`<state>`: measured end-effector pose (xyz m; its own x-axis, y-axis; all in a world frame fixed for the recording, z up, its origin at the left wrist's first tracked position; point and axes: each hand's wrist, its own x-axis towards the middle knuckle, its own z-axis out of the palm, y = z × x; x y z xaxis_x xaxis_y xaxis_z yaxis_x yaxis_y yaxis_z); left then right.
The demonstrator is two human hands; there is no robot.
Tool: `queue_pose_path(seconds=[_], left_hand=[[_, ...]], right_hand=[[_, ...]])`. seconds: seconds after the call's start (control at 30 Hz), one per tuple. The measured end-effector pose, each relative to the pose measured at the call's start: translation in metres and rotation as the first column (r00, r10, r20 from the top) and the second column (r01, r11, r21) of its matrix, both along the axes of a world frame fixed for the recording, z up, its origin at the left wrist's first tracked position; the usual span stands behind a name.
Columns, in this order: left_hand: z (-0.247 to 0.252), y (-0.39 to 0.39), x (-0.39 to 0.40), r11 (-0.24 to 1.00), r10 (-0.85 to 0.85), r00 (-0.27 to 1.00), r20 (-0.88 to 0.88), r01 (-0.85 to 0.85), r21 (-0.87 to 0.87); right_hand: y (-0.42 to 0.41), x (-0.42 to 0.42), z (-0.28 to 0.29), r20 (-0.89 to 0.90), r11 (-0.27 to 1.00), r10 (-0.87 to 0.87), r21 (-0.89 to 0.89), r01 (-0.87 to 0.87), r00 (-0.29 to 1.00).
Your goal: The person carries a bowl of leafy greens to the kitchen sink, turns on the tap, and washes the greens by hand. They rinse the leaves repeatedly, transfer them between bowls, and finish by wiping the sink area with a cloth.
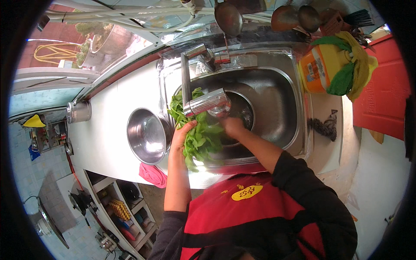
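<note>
My left hand (182, 134) grips a bunch of leafy greens (202, 136) over the left side of a stainless-steel sink (279, 97). Just right of the leaves is my right hand (233, 127), blurred, its fingers partly hidden below the faucet head (208, 103). Beneath that hand a round metal basin (253, 112) sits in the sink, with dark, wet contents that I cannot make out. Whether my right fingers hold anything is not visible. An empty-looking steel bowl (146, 136) stands on the white counter, left of the greens.
A yellow-orange jug (313, 68) draped with green and mustard cloths stands right of the sink. Near it lies a dark scouring pad (325, 126). Ladles (228, 19) hang behind the faucet. A lidded metal canister (79, 111) and a pink cloth (152, 175) are on the left.
</note>
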<state>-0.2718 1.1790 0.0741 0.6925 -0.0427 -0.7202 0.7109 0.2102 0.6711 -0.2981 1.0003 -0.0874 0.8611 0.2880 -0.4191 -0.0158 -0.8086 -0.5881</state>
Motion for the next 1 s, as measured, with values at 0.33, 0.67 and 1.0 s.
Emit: queue_pose_path(seconds=[0.33,0.67,1.0], left_hand=[[0.008,0.01,-0.014,0.993,0.033,0.999,-0.005,-0.033,-0.109],[0.02,0.025,-0.026,1.0,0.001,1.0,0.028,-0.001,-0.004],[0.05,0.021,-0.034,0.999,0.009,0.999,0.038,-0.007,-0.05]], right_hand=[[-0.077,0.016,0.058,0.004,0.901,-0.393,0.202,0.384,0.92],[-0.067,0.002,0.077,0.405,0.839,-0.509,0.036,0.543,0.759],[-0.105,-0.012,-0.006,-0.163,0.924,-0.383,-0.052,0.379,0.909]])
